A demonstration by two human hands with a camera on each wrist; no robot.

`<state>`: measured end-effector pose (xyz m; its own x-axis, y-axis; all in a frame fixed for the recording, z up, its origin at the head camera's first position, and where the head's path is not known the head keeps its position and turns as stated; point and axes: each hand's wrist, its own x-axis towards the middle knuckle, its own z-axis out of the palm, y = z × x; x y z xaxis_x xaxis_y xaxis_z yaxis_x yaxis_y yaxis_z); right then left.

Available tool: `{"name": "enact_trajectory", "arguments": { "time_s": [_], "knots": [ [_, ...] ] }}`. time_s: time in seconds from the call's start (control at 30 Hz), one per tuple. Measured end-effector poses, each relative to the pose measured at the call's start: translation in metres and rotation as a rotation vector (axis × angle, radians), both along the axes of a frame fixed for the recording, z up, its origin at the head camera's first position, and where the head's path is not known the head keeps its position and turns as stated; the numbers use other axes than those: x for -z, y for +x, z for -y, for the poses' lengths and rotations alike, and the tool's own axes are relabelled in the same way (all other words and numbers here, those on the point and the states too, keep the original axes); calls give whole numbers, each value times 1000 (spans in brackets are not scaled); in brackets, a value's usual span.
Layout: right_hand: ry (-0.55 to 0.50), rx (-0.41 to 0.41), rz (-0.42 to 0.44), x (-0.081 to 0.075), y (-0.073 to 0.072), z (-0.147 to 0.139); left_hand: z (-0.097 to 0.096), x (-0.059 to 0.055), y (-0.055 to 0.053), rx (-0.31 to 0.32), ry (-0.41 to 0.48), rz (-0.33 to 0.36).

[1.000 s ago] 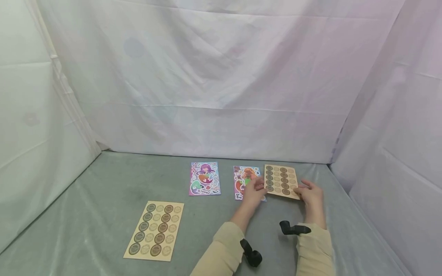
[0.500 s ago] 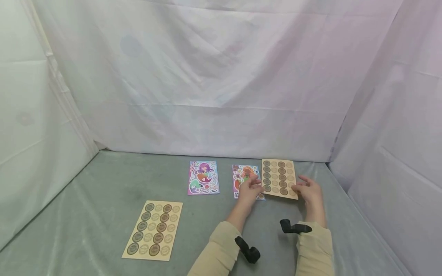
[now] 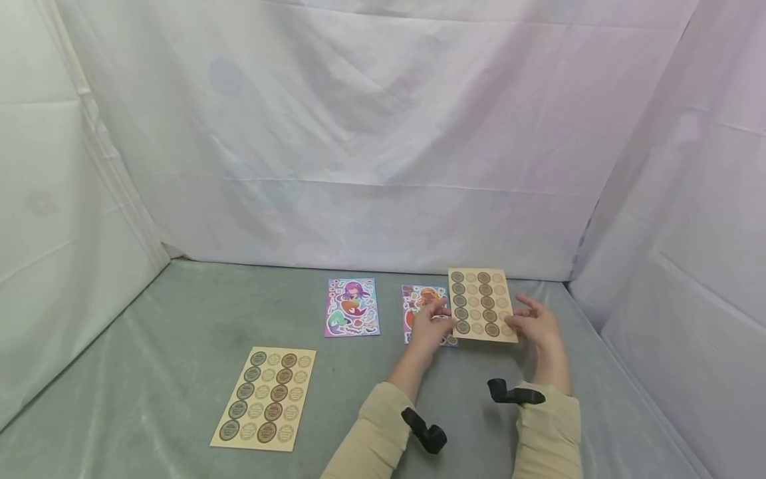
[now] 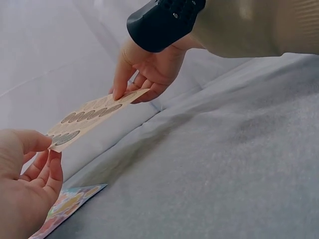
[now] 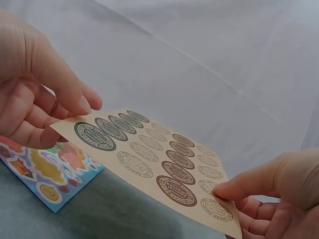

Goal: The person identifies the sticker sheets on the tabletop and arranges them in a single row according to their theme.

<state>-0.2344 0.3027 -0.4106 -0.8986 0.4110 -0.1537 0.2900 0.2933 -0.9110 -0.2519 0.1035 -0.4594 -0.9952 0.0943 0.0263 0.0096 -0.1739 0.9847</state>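
Note:
Between my two hands is a tan sticker sheet with rows of round stamp-like stickers, dark and pale by column. My left hand pinches its near left corner between thumb and fingers. At the near right corner, my right hand pinches the sheet, thumb on top. In the left wrist view the sheet is raised off the cloth and tilted. Under and beside my left hand lies a colourful mermaid sticker sheet, partly covered in the head view by that hand and the tan sheet.
Another mermaid sticker sheet lies further left on the grey cloth-covered table. A second tan sheet of round stickers lies at the front left. White fabric walls enclose the back and sides.
The tan sheet, held in both hands, has risen and tilted up toward the back, shifting slightly left. The sheets on the table have stayed put.

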Motion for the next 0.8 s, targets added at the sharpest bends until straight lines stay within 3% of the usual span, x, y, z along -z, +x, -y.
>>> {"name": "enact_trajectory", "arguments": {
  "time_s": [0.1, 0.2, 0.33, 0.47, 0.67, 0.8],
  "knots": [
    [12, -6, -4, -4, 1, 1, 2, -4, 0, 6, 0, -3],
    [46, 6, -40, 22, -17, -17, 5, -8, -1, 20, 6, 4],
    [72, -16, -53, 37, -29, -33, 11, -14, -2, 48, 30, 13],
    [31, -92, -40, 8, -12, -22, 16, -18, -4, 64, 41, -5],
    [32, -111, -57, -6, -4, -16, 23, -30, -1, 110, 40, -38],
    [68, -144, -72, -28, 11, -3, 29, -38, 2, 142, 60, -70]
  ]
}}
